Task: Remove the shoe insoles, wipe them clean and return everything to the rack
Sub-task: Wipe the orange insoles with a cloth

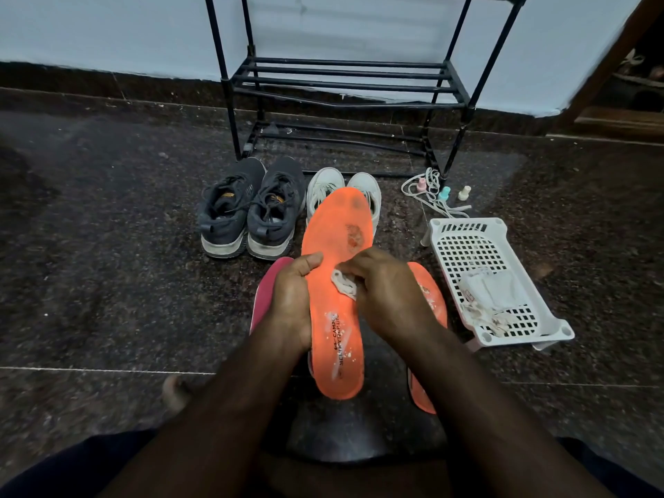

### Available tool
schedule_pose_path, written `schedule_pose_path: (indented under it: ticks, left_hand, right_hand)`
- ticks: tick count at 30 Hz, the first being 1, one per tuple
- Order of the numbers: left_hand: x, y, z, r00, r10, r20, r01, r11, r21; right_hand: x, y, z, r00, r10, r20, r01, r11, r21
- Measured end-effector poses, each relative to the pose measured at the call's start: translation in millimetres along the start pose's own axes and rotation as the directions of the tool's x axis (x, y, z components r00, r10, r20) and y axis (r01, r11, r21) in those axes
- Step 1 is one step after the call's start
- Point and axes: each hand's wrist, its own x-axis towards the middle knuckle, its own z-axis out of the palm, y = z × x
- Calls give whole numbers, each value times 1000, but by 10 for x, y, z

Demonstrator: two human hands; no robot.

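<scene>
An orange insole [336, 246] with worn patches is held up in front of me. My left hand [293, 300] grips its left edge, thumb on top. My right hand [386, 285] pinches a small dirty white cloth [344, 283] against the insole's middle. A second orange insole [429, 303] lies on the floor under my right forearm. A pink insole [267, 292] lies on the floor to the left, partly hidden by my left hand. Dark grey sneakers [251, 206] and white sneakers [325, 188] stand in front of the black shoe rack [345, 84].
A white perforated plastic basket [478, 253] with cloths in it sits on the floor at the right. White laces [427, 192] and three small bottles [445, 193] lie behind it. My bare foot [176, 391] shows at lower left. The floor is dark speckled stone.
</scene>
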Motion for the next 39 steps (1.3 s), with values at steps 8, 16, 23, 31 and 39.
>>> schedule_pose_path:
  ticks: [8, 16, 23, 31, 39]
  left_hand:
    - [12, 34, -24, 999, 22, -33, -21, 1000, 16]
    - [-21, 92, -21, 999, 6, -47, -6, 1000, -7]
    - [-30, 98, -38, 1000, 6, -17, -7, 999, -50]
    - [-19, 117, -49, 999, 22, -47, -24, 999, -47]
    - [-46, 143, -59, 999, 20, 29, -18, 999, -35]
  right_hand:
    - [-99, -153, -9, 982, -18, 189, 11, 999, 38]
    - [-136, -259, 64, 992, 46, 118, -58, 993, 100]
    - [-121, -252, 7, 988, 106, 113, -130, 964, 232]
    - [-189, -333, 0, 973, 33, 228, -71, 985, 158]
    - [-37, -110, -111, 964, 242, 106, -263, 834, 485]
